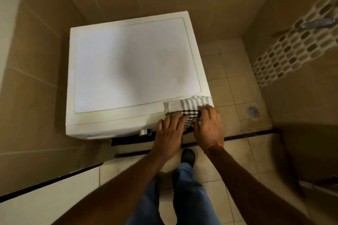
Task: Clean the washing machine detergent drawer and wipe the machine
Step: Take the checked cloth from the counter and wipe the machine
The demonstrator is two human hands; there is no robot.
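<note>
Jeans (184, 193) and a dark shoe (188, 157) sit lowest in view, and both forearms reach up from there to the front right corner of the washer (135, 64). Left fingers (175, 118) lie spread and nearly straight, their tips pressing the near edge of the checked cloth (188, 108); the left hand (169, 131) grips nothing. Right fingers (206, 108) curl over the cloth's right part, knuckles up, and the right hand (209, 128) looks to be bunching or clutching the fabric, though the fingertips are hidden under the hand.

Outward from the fingers, the cloth is folded and lies with its long axis along the washer's front edge, its right end at the corner and its near part drooping over the front lip. Away from both hands, to the left and back, stretches the broad white top, which looks unwiped and faintly smudged. A silver knob (145, 132) sits on the front panel just left of the left hand. The drawer cannot be made out from this angle; it is probably on the front face below the lip.

My reading: wiping is at its start, and the next stroke runs leftward along the front edge or away toward the back wall. The right hand holds more of the cloth, so it would lead. A floor drain (253, 112) lies well to the right.
</note>
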